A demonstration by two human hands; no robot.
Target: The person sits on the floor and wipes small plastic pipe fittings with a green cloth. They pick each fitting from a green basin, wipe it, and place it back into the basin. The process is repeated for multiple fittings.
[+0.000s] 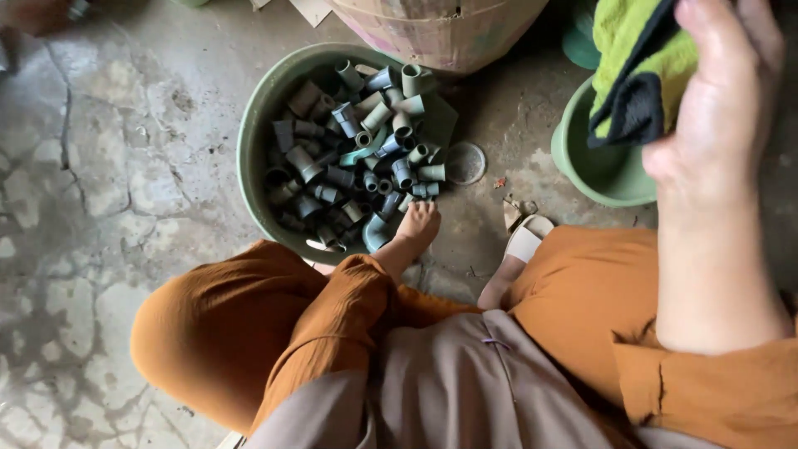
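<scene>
Cracked concrete floor point(91, 166) under basin point(253, 125) of pipe fittings point(357, 141).

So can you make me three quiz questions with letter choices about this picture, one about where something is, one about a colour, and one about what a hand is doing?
1. Where are the short grey and teal plastic pipe fittings?
A. In the round dark green plastic tub
B. Spread over the cracked concrete floor
C. On the person's lap

2. What colour is the fuzzy cloth?
A. Red
B. Yellow-green with dark edging
C. White

3. What is the left hand doing?
A. Resting on a knee
B. Waving up high
C. Reaching down into the fittings at the tub's near edge

Answers:
1 A, the fittings are heaped inside the tub.
2 B, the cloth is bright lime with black trim.
3 C, its fingers touch the pile, while the right hand holds the cloth up.
</scene>
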